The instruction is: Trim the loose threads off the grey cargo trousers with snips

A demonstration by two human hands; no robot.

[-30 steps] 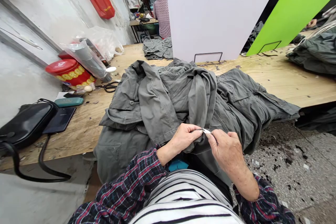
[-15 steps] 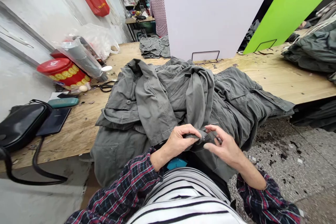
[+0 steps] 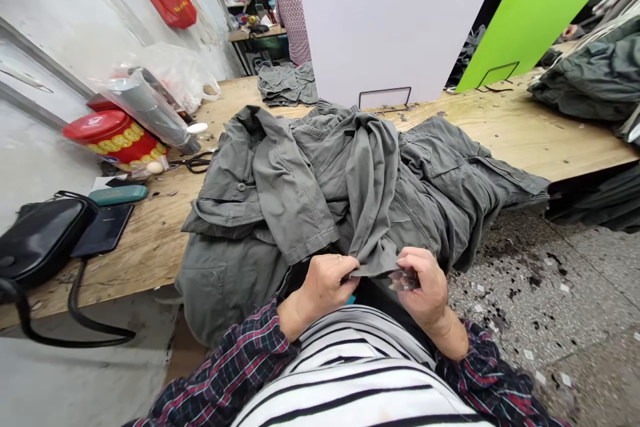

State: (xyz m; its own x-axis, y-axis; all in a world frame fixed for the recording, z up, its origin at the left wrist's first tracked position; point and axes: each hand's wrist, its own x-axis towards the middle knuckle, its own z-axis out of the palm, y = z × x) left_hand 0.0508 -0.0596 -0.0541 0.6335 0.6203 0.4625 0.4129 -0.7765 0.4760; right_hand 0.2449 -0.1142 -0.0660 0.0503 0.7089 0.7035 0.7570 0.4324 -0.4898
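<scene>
A grey-green garment (image 3: pixel 320 173) with stitched seams, a button and a flap lies bunched over the table's near edge and hangs toward my lap. My left hand (image 3: pixel 323 287) is closed, pinching one corner of its hem between thumb and fingers. At the other end of that short edge, my right hand (image 3: pixel 425 287) is closed too, its fingertips at the cloth. Small shiny metal thread snips (image 3: pixel 404 279) sit in my right hand, blades pointing left below the hem. The fingers partly hide the snips.
On the wooden table (image 3: pixel 165 227) at left lie a black bag (image 3: pixel 43 240), a phone (image 3: pixel 103 230), a teal case (image 3: pixel 119 195), black-handled scissors (image 3: pixel 197 162) and a red tub (image 3: pixel 113 137). White (image 3: pixel 395 20) and green boards (image 3: pixel 535 20) stand behind. A person (image 3: pixel 295 20) is farther back.
My right hand has closed at the hem, and the snips now show in it. Both hands have moved lower, drawing the hem edge straight between them. The view has shifted slightly.
</scene>
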